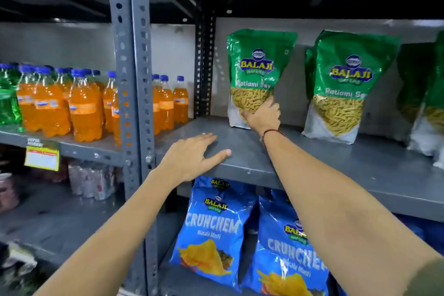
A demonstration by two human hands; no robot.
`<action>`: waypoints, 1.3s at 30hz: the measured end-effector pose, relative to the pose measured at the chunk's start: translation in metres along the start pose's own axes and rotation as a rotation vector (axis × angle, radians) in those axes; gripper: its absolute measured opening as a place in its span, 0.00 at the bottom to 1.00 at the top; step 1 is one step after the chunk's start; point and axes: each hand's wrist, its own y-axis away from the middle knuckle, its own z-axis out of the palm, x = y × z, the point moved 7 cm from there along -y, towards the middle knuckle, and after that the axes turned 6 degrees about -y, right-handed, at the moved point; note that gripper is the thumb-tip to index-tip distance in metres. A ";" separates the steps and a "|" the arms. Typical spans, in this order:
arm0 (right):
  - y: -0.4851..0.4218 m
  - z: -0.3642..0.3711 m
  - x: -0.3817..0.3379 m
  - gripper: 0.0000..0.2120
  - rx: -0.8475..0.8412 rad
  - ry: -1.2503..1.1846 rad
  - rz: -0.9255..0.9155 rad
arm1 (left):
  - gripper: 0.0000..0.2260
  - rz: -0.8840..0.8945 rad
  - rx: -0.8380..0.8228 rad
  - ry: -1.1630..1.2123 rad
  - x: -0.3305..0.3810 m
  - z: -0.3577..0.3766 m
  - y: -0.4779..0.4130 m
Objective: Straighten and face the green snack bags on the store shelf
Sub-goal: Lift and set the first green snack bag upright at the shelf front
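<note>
Three green snack bags stand on the grey metal shelf (pixel 312 158), leaning back against the rear wall. My right hand (pixel 263 116) reaches in and grips the lower right part of the left bag (pixel 257 65), which stands upright and faces front. The middle bag (pixel 343 79) stands apart to the right, tilted slightly, with another green bag partly hidden behind it. A third bag (pixel 425 94) is cut off at the right edge. My left hand (pixel 194 156) lies flat and open on the shelf's front edge, holding nothing.
Grey slotted uprights (pixel 134 79) divide the racks. Orange drink bottles (pixel 84 106) and a green bottle (pixel 8 103) fill the left shelf, with a yellow price tag (pixel 42 157) below. Blue snack bags (pixel 213 230) stand on the shelf underneath.
</note>
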 end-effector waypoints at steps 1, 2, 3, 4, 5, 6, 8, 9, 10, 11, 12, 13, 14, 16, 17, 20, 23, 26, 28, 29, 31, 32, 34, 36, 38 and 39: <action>-0.001 0.002 0.000 0.44 0.002 -0.017 0.027 | 0.34 0.004 0.048 -0.029 -0.001 -0.002 0.001; -0.002 0.004 0.000 0.46 0.012 -0.029 0.044 | 0.34 -0.001 0.096 -0.066 -0.001 -0.005 0.001; -0.005 0.007 0.003 0.47 0.017 -0.053 0.077 | 0.34 0.001 0.141 -0.084 0.000 -0.005 0.002; -0.010 0.010 0.003 0.49 0.023 -0.086 0.094 | 0.35 0.002 0.170 -0.101 0.001 -0.006 0.003; -0.013 0.014 0.003 0.51 0.034 -0.107 0.108 | 0.36 0.009 0.209 -0.095 0.002 -0.006 0.003; -0.015 0.017 0.002 0.52 0.048 -0.119 0.110 | 0.37 0.009 0.234 -0.090 0.002 -0.007 0.003; -0.020 0.020 0.000 0.54 0.094 -0.142 0.122 | 0.36 0.007 0.274 -0.082 0.001 -0.010 0.004; -0.022 0.021 0.000 0.54 0.122 -0.149 0.134 | 0.36 0.010 0.283 -0.076 0.001 -0.010 0.004; -0.023 0.023 0.001 0.54 0.147 -0.155 0.147 | 0.35 0.011 0.295 -0.072 0.000 -0.010 0.004; -0.023 0.024 0.001 0.53 0.170 -0.154 0.158 | 0.35 0.011 0.300 -0.070 0.000 -0.009 0.004; -0.023 0.024 0.001 0.52 0.189 -0.147 0.164 | 0.35 0.007 0.296 -0.075 0.001 -0.009 0.004; -0.024 0.024 0.001 0.51 0.202 -0.140 0.165 | 0.35 0.000 0.292 -0.079 0.001 -0.009 0.004; -0.024 0.024 0.002 0.49 0.209 -0.140 0.164 | 0.35 -0.007 0.289 -0.085 0.001 -0.009 0.004; -0.026 0.020 0.003 0.48 0.216 -0.146 0.164 | 0.35 -0.016 0.278 -0.095 0.000 -0.008 0.003; -0.027 0.017 0.003 0.48 0.214 -0.143 0.164 | 0.35 -0.016 0.280 -0.093 0.001 -0.008 0.003; -0.025 0.013 0.000 0.47 0.215 -0.141 0.147 | 0.35 -0.014 0.285 -0.081 0.001 -0.010 0.004; -0.017 0.009 -0.005 0.45 0.242 -0.137 0.130 | 0.35 -0.001 0.283 -0.082 0.001 -0.010 0.004; -0.007 0.003 -0.008 0.44 0.241 -0.135 0.118 | 0.37 0.008 0.262 -0.112 0.000 -0.008 0.003; 0.000 -0.002 -0.011 0.46 0.233 -0.122 0.108 | 0.37 0.008 0.250 -0.114 0.000 -0.008 0.003; 0.004 -0.004 -0.012 0.46 0.232 -0.116 0.101 | 0.38 0.006 0.246 -0.111 0.000 -0.008 0.003; 0.013 -0.009 -0.015 0.46 0.230 -0.105 0.088 | 0.39 0.003 0.237 -0.107 -0.001 -0.008 0.003; 0.019 -0.011 -0.017 0.45 0.229 -0.102 0.082 | 0.39 0.003 0.225 -0.109 -0.001 -0.008 0.003; 0.030 -0.017 -0.021 0.44 0.228 -0.103 0.070 | 0.39 0.009 0.198 -0.111 0.000 -0.006 0.004; 0.043 -0.024 -0.024 0.42 0.230 -0.119 0.061 | 0.42 0.024 0.174 -0.115 0.001 -0.006 0.005; 0.057 -0.031 -0.027 0.42 0.231 -0.140 0.044 | 0.46 0.048 0.162 -0.127 0.002 -0.008 0.010; 0.065 -0.035 -0.029 0.42 0.231 -0.147 0.030 | 0.49 0.061 0.156 -0.134 0.002 -0.010 0.012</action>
